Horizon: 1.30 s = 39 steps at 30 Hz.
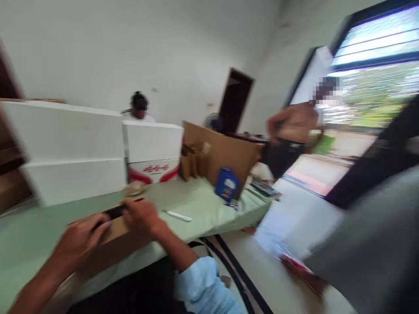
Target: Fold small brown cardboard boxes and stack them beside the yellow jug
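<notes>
Two hands: yours, both down on the cardboard box [115, 230], left hand [80, 239] towards one end, right hand [142, 216] at the other.
Left fingers: bent over the upper edge, thumb towards you; blur hides whether they pinch anything, so I can't call it.
Right fingers: curled beside the dark strip [114, 212] along the top; gripping it or merely pressing, I can't tell.
Cardboard box: right at the near side of the green tablecloth [196, 198], close above your lap. Lean on one end harder than the other and it could tip towards you.
Dark strip: narrow, between your two hands. Uneven pressure might skew it or bend the cardboard edge; a knuckle could get pinched there too.
Tablecloth: looks smooth and loose at the front. Tug the box and the cloth may slide along, dragging whatever sits on it.
White tool: the slim white tool [177, 216] lies just beyond your right forearm. A wide elbow swing could sweep it off; its tip is too blurred to judge for sharpness.
Blue package: the blue package [226, 183] leans by the cardboard sheet [209, 141]; a jolted table might topple it.
</notes>
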Tool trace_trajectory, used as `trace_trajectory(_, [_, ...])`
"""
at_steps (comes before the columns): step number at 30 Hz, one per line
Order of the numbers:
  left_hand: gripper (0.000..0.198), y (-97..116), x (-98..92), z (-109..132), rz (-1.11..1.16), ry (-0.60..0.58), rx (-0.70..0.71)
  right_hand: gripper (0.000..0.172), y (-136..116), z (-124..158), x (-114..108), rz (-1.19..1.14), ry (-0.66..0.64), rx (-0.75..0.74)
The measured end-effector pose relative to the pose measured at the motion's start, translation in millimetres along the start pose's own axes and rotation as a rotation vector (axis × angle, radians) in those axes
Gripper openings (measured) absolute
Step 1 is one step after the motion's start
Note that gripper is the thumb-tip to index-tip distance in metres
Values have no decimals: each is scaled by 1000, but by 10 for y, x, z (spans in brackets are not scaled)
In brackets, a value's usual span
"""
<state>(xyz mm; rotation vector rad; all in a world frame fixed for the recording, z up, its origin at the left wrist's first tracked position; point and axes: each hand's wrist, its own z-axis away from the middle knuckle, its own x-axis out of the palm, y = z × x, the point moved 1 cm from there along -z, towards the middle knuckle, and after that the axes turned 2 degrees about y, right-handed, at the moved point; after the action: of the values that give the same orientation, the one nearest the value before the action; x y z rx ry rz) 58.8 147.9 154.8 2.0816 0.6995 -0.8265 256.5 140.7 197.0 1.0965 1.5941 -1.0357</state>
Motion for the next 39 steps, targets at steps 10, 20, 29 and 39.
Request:
trace_trajectory(10, [16, 333, -385, 62, 95, -10, -24, 47, 123, -4, 63, -28, 88, -115])
trace_trajectory(20, [18, 431, -407, 79, -69, -106, 21, 47, 88, 89, 10, -75, 88, -78])
trace_trajectory(29, [21, 378, -200, -18, 32, -2, -116, 47, 141, 119, 27, -97, 123, -83])
trace_trajectory(39, [11, 342, -649, -11, 90, 151, 53, 36, 343, 183, 193, -211, 317, -205])
